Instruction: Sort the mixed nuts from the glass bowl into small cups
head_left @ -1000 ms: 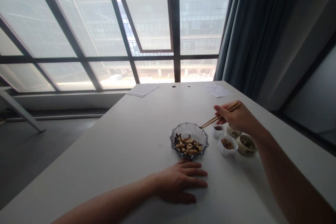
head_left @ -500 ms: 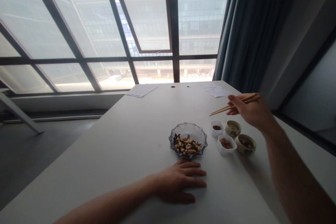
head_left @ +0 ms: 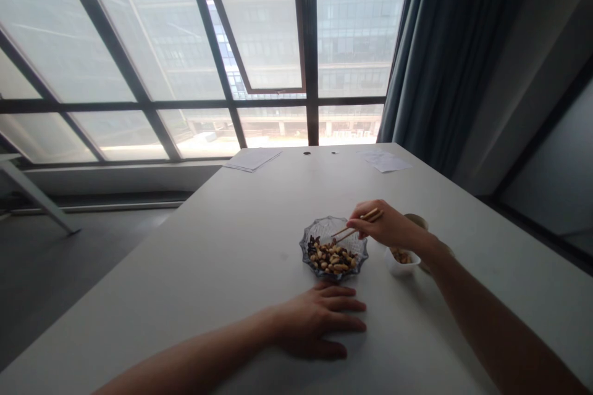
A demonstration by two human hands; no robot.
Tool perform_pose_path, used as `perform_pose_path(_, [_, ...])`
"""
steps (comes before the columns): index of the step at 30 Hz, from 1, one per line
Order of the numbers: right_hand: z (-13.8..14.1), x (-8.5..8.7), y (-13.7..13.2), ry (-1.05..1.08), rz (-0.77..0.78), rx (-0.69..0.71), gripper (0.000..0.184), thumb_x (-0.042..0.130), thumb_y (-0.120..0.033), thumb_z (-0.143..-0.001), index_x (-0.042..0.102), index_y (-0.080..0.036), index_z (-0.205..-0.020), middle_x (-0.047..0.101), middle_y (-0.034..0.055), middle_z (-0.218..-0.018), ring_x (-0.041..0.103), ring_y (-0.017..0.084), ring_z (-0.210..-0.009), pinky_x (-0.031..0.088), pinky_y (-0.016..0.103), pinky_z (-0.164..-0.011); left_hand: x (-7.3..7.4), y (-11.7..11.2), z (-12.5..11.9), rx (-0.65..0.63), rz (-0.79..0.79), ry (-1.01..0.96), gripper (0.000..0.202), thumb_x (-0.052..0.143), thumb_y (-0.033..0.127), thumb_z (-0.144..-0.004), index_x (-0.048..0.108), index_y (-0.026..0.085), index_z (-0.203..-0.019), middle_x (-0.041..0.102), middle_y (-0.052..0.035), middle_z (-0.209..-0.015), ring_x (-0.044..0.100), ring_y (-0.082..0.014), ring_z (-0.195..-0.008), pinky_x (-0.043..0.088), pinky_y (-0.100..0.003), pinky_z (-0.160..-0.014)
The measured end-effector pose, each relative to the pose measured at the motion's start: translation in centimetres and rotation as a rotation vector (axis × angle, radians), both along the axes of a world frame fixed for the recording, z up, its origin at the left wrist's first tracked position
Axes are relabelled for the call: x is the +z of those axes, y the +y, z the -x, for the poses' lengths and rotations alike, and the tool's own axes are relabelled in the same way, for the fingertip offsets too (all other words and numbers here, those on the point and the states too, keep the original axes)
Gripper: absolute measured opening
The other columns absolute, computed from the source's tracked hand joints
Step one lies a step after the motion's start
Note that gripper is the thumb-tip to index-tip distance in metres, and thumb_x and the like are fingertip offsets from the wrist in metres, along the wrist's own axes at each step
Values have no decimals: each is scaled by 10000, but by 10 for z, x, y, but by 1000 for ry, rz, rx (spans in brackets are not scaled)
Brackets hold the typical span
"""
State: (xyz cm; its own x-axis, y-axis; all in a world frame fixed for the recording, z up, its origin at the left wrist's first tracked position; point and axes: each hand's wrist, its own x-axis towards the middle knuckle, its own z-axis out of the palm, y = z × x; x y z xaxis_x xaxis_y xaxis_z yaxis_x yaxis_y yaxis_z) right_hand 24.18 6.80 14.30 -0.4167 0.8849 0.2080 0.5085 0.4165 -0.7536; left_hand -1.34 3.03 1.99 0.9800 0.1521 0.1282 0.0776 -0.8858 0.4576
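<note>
My right hand (head_left: 382, 222) is closed around a pair of wooden chopsticks (head_left: 354, 228). Their tips point down into a scalloped glass bowl (head_left: 303, 247), over the mixed nuts and dark dried pieces (head_left: 334, 257) in it. Whether the tips touch a piece is too small to tell. Flat on the table just in front of the bowl lies my left hand (head_left: 319, 321), fingers spread, holding nothing. To the bowl's right stands a white plastic cup (head_left: 402, 268) with brown pieces inside. My right hand and forearm hide the second white cup and most of two pottery cups.
The white table (head_left: 222, 247) runs toward the windows. Paper sheets (head_left: 252, 159) lie at its far left and more papers (head_left: 386, 159) at the far right. One pottery cup's rim (head_left: 418, 220) shows behind my right wrist. A dark curtain (head_left: 430, 74) hangs at the right.
My right hand has moved left and slightly down with the chopsticks, from above the small cups to the glass bowl. The left hand stays in place.
</note>
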Motion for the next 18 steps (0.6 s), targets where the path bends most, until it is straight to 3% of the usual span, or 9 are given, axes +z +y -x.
perform_pose_path(5, [-1, 3, -1, -7, 12, 26, 433, 659, -524, -940, 755, -141, -761, 749, 93, -784, 716, 195, -658, 520, 250, -561, 0, 0, 1, 4, 18, -11, 583, 591, 550, -985, 526, 297, -1506, 495, -72, -1581, 409, -359, -1481, 292, -505, -1227])
perform_pose_path(18, [-6, -2, 4, 25, 28, -81, 520, 599, -591, -956, 724, -144, -721, 752, 93, -669, 742, 225, -630, 520, 268, -545, 2, 0, 1, -2, 17, -2, 587, 575, 566, -992, 523, 291, -1508, 476, -63, -1597, 394, -348, -1493, 297, -491, -1232])
